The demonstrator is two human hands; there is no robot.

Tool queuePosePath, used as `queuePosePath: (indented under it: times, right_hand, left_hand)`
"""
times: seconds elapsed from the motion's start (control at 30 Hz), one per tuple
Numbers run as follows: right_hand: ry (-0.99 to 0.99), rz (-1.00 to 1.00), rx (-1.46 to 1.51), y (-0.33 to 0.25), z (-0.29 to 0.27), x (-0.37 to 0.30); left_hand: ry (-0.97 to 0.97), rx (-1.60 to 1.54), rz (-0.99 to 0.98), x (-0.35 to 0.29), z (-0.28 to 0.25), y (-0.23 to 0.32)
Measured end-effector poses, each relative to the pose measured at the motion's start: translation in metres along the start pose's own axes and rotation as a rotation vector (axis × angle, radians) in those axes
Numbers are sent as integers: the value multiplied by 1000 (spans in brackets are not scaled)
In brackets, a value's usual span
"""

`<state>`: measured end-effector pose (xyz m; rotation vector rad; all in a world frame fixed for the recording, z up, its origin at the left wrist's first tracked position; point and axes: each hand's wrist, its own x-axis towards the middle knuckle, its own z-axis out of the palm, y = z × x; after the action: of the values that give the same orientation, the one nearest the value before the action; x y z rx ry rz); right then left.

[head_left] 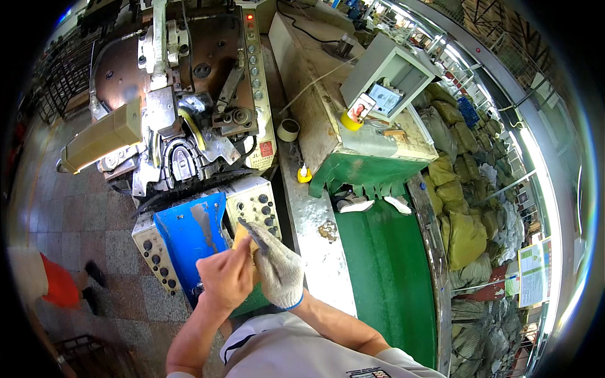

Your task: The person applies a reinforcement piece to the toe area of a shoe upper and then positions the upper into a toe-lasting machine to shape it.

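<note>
My left hand (225, 277), bare, is closed in front of my body, its fingers bent against a small yellow-tan piece (241, 235). On my right hand (282, 269) is a white knitted glove with a blue cuff. Its fingers are pressed together, with a dark strip along their upper edge, and they meet the left fingers around the piece. Most of the piece is hidden, so its kind does not show. Beyond both hands is a blue curved panel (189, 236) on the front of a large machine (179, 157) with metal clamps.
Control panels with black knobs (261, 205) flank the blue panel. At right, a green conveyor belt (391, 271) carries shoes (353, 203) under a green curtain. A phone (360, 108) stands by a grey box. Another person in red shorts (61, 282) is at far left.
</note>
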<state>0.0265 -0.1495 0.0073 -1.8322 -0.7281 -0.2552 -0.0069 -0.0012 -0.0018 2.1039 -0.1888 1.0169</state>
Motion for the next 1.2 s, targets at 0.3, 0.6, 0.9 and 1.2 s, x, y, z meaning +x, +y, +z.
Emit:
queuePosePath:
  times: [0.3,0.6,0.9,1.2]
  right_hand:
    - [-22,197,113,-8,-3,-1]
    - [3,379,199,-17,-4,0]
    - [69,335,240,-2,-2,-8]
    - [112,506,516,5,-4,-14]
  left_hand:
    - [-27,37,52,4,-7,3]
    - [61,47,63,8,0,-16]
    - [14,-13,147,5,5,1]
    - [-25,-90,120,9,4,-13]
